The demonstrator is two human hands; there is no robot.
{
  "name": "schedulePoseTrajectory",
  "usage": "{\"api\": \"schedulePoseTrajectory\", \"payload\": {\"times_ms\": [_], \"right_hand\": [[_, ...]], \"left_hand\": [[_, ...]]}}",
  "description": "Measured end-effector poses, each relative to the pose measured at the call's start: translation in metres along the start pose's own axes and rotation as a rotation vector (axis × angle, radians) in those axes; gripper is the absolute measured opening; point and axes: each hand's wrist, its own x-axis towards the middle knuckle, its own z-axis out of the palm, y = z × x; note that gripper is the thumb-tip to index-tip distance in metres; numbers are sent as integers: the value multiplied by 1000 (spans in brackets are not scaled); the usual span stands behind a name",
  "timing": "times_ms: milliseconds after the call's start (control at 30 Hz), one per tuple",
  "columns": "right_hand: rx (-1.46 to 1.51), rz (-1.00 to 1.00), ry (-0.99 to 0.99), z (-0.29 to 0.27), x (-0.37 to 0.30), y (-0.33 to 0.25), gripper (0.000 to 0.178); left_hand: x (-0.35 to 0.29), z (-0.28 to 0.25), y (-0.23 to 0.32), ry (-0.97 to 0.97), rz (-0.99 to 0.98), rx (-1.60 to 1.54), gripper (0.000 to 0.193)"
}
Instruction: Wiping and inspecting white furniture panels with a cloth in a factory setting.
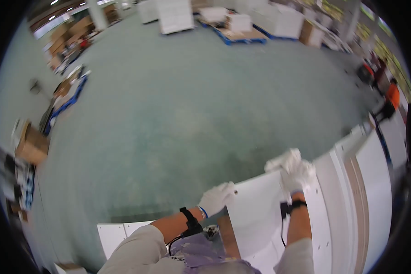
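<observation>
A white panel (255, 214) with small dark holes lies in front of me. My left hand (217, 197), in a white glove, closes on its far left corner beside a hole. At its far edge my right hand (299, 174), gloved as well, grips a crumpled white cloth (281, 160). The cloth hangs over that edge, and motion blurs the fingers around it. More white panels (319, 210) with holes lie to the right of the right forearm. Another white board (112, 237) shows left of my left sleeve.
Stacked boards (374, 192) stand at the right. A person in orange (391, 96) is at the far right. Blue pallets (242, 41) with white stacks line the back. Cardboard boxes (32, 144) sit on the left. Green-grey floor (182, 100) stretches between.
</observation>
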Motion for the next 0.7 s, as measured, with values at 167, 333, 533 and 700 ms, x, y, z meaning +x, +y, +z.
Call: {"api": "schedulePoseTrajectory", "payload": {"times_ms": [167, 333, 533, 700], "right_hand": [[170, -12, 13, 70, -57, -61, 61], [460, -190, -3, 74, -219, -40, 58], [-5, 931, -111, 101, -375, 170, 70], [253, 1636, -108, 132, -532, 239, 71]], "left_hand": [[12, -3, -1, 23, 71, 36, 56], [23, -5, 1, -74, 129, 107, 57], [10, -6, -7, -105, 110, 196, 59], [18, -1, -18, -263, 85, 345, 62]]}}
